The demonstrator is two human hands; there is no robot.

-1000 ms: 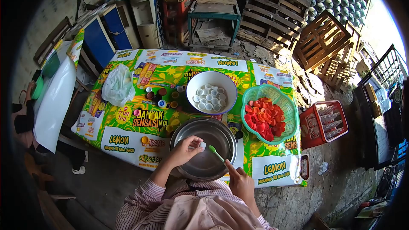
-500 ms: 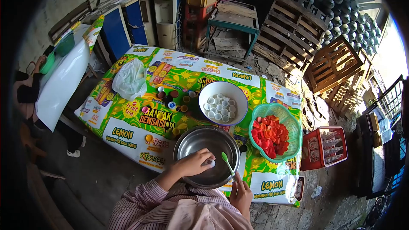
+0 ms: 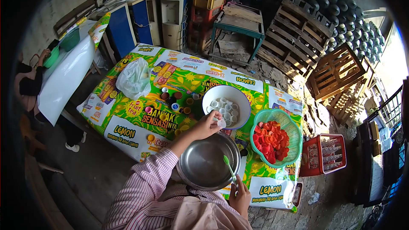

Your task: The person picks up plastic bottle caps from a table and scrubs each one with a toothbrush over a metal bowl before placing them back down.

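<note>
Over the near rim of the white bowl (image 3: pixel 243 106), my left hand (image 3: pixel 205 126) pinches a white cap (image 3: pixel 221 123). Several similar white caps (image 3: pixel 226 106) lie inside that bowl. My right hand (image 3: pixel 240 196) grips a green-tipped brush (image 3: pixel 230 168) by its pale handle, its head over the right side of the steel basin (image 3: pixel 204 162). The basin looks empty and stands close in front of the body. To the right, a green basket (image 3: pixel 294 136) holds a heap of red caps (image 3: pixel 272 140).
A plastic bag (image 3: pixel 134 78) and several small coloured caps (image 3: pixel 175 106) lie on the patterned tablecloth (image 3: pixel 123 134). A red crate (image 3: pixel 313 157) stands right of the table. Another person (image 3: pixel 30 81) is at the far left. Wooden pallets (image 3: pixel 294 34) lean behind.
My left hand has moved from over the steel basin up to the white bowl, still with a white cap. The right hand keeps hold of the brush. The view has shifted slightly.
</note>
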